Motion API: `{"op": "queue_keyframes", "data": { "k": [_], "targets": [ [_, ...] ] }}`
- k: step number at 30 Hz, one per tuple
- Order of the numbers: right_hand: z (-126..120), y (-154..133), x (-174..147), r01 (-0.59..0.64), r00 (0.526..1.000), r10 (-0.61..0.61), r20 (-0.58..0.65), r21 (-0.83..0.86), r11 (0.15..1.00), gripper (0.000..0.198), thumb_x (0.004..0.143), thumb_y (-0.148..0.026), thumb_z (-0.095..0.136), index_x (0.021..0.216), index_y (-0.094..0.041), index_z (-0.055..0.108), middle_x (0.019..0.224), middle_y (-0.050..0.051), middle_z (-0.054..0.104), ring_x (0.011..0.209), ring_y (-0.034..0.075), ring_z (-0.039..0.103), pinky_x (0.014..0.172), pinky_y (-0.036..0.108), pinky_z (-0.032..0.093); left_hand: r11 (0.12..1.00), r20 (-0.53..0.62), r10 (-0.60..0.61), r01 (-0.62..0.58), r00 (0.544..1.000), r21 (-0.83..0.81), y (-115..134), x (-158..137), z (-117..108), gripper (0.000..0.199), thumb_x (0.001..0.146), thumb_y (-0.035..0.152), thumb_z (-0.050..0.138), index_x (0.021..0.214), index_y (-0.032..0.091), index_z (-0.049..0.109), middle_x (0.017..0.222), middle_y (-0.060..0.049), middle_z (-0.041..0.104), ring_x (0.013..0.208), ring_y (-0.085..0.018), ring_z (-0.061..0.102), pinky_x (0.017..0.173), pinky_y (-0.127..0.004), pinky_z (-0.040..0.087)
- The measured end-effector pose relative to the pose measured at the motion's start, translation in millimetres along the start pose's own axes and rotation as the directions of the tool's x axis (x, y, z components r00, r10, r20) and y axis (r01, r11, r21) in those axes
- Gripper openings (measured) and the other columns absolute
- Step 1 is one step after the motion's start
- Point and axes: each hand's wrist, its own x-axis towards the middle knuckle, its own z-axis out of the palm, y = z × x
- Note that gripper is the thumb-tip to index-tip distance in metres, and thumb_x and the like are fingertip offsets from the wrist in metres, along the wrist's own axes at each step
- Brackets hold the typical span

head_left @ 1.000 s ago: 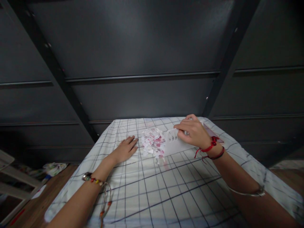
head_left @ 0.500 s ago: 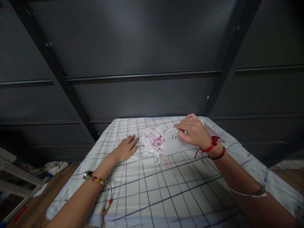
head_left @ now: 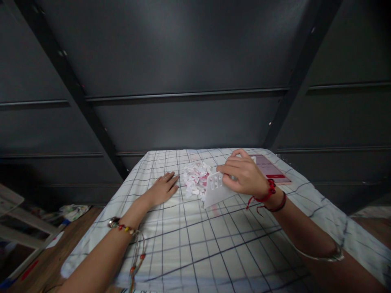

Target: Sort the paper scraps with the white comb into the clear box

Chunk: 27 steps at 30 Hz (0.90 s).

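Note:
A heap of torn paper scraps (head_left: 194,179), white with pink patches, lies on the checked tablecloth (head_left: 201,244). My left hand (head_left: 163,188) rests flat on the cloth just left of the heap, fingers stretched out and holding nothing. My right hand (head_left: 244,173) grips the top of a thin white plastic panel (head_left: 218,195) with slots along its upper edge. The panel stands on its long edge, tilted, and its left end meets the right side of the scraps. Part of it is hidden behind my right fingers.
A pink and white flat sheet or tablet-like thing (head_left: 271,170) lies at the table's back right. Dark metal panels (head_left: 186,122) rise behind the table. A pale wooden chair or rack (head_left: 27,215) stands on the floor at left, with crumpled cloth (head_left: 73,211) near it.
My right hand has brought the white panel slightly left and nearer to me, against the scraps. More of the pink flat thing now shows. My left hand stays in place.

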Motion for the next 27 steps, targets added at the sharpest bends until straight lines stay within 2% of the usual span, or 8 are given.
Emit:
{"op": "queue_keyframes", "data": {
  "k": [6, 12, 19, 27],
  "targets": [
    [1.5, -0.3, -0.2, 0.02, 1.0, -0.02, 0.012, -0.033, 0.999, 0.025, 0.075, -0.015, 0.04, 0.065, -0.02, 0.062, 0.051, -0.003, 0.051, 0.053, 0.011, 0.045, 0.071, 0.031, 0.034, 1.0, 0.002, 0.002, -0.002, 1.0, -0.003, 0.1, 0.1, -0.2, 0.049, 0.09, 0.039, 0.024, 0.131, 0.012, 0.035, 0.14, -0.012, 0.028, 0.127, -0.029, 0.027, 0.101, -0.044, 0.025],
    [2.4, 0.8, -0.9, 0.023, 0.998, -0.03, -0.057, -0.12, 0.993, 0.024, 0.075, -0.015, 0.041, 0.066, -0.018, 0.062, 0.052, -0.001, 0.053, 0.054, 0.011, 0.046, 0.07, 0.032, 0.033, 1.0, -0.006, 0.007, -0.007, 1.0, 0.017, 0.6, 0.4, 0.0, 0.05, 0.09, 0.038, 0.025, 0.131, 0.012, 0.034, 0.14, -0.012, 0.029, 0.126, -0.028, 0.027, 0.101, -0.042, 0.025],
    [1.7, 3.0, -2.1, 0.021, 1.0, -0.022, -0.007, -0.076, 0.997, 0.024, 0.075, -0.015, 0.04, 0.065, -0.019, 0.061, 0.052, -0.002, 0.053, 0.053, 0.011, 0.044, 0.07, 0.032, 0.033, 1.0, -0.004, 0.003, -0.003, 1.0, 0.012, 0.0, 0.1, 0.5, 0.049, 0.09, 0.038, 0.025, 0.131, 0.012, 0.033, 0.14, -0.013, 0.028, 0.126, -0.029, 0.027, 0.1, -0.044, 0.026],
    [2.1, 2.6, -2.3, -0.005, 0.999, 0.002, -0.041, -0.064, 0.998, 0.024, 0.075, -0.015, 0.041, 0.069, -0.018, 0.063, 0.052, -0.002, 0.053, 0.054, 0.012, 0.045, 0.07, 0.033, 0.034, 1.0, -0.024, 0.006, -0.006, 1.0, -0.011, -2.2, 0.3, 3.4, 0.049, 0.09, 0.038, 0.026, 0.131, 0.013, 0.034, 0.14, -0.012, 0.029, 0.126, -0.029, 0.027, 0.1, -0.044, 0.026]
  ]
}}
